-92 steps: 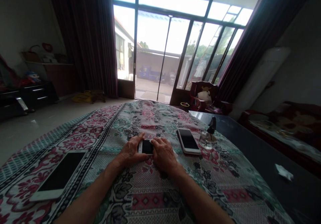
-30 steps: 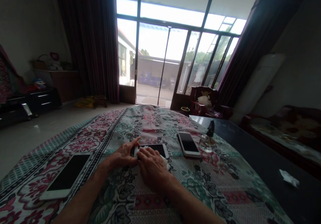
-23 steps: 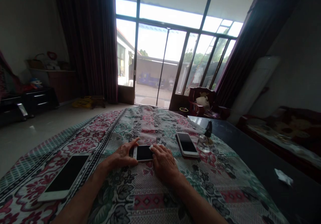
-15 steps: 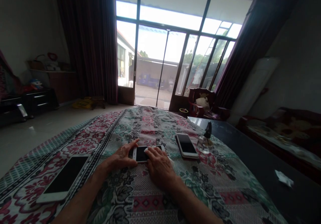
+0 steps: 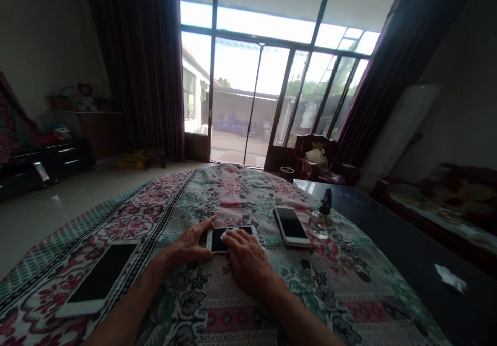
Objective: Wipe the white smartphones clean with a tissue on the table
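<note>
A white phone with a dark screen (image 5: 217, 236) lies on the flowered cloth (image 5: 240, 304) in front of me. My left hand (image 5: 191, 243) grips its left end, thumb stretched along the far edge. My right hand (image 5: 244, 255) presses down on the screen, fingers together over a small white wipe (image 5: 226, 232). Most of the wipe is hidden under my fingers.
A second white phone (image 5: 292, 225) lies to the right, beside a small glass bottle with a dark top (image 5: 322, 219). A larger white phone (image 5: 99, 277) lies near left. A dark table (image 5: 407, 242) with a crumpled white scrap (image 5: 450, 277) runs along the right.
My right hand has slid back and forth along the phone's screen, now resting over its middle and right part. My left hand has kept its hold on the left end.
</note>
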Tool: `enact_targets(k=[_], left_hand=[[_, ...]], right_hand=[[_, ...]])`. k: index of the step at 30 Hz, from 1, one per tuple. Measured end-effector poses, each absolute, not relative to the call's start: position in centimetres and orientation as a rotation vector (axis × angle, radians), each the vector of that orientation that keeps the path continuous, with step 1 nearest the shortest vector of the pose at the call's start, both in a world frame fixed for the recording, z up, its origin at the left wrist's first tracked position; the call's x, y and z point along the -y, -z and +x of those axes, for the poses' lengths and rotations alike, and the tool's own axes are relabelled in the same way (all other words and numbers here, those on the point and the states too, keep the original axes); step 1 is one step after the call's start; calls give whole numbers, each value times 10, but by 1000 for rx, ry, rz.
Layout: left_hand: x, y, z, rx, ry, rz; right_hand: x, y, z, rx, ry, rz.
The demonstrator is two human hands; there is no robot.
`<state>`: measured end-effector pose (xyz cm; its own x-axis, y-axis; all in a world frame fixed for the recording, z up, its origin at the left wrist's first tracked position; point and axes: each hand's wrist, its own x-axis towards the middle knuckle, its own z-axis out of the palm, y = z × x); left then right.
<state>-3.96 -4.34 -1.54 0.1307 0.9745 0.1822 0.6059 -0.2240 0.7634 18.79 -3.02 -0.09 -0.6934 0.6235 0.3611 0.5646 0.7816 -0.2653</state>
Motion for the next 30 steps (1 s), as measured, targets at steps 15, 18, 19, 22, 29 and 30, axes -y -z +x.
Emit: enact_targets(k=[15, 18, 19, 22, 29, 30], left_hand=[[40, 14, -36, -1549, -815, 1912], [36, 20, -39, -1526, -804, 1924], [35, 21, -40, -1528, -799, 1931], [34, 23, -40, -1551, -821, 1963], [37, 18, -36, -1529, -829, 1940], [37, 18, -36, -1530, -832, 1936]], right_hand=[[31, 10, 203, 2562, -163, -941], [35, 5, 196, 2561, -138, -923], [37, 3, 192, 2564, -130, -911], [42, 0, 175, 2580, -124, -849], [36, 6, 187, 2572, -171, -874], [34, 7, 193, 2567, -180, -897]])
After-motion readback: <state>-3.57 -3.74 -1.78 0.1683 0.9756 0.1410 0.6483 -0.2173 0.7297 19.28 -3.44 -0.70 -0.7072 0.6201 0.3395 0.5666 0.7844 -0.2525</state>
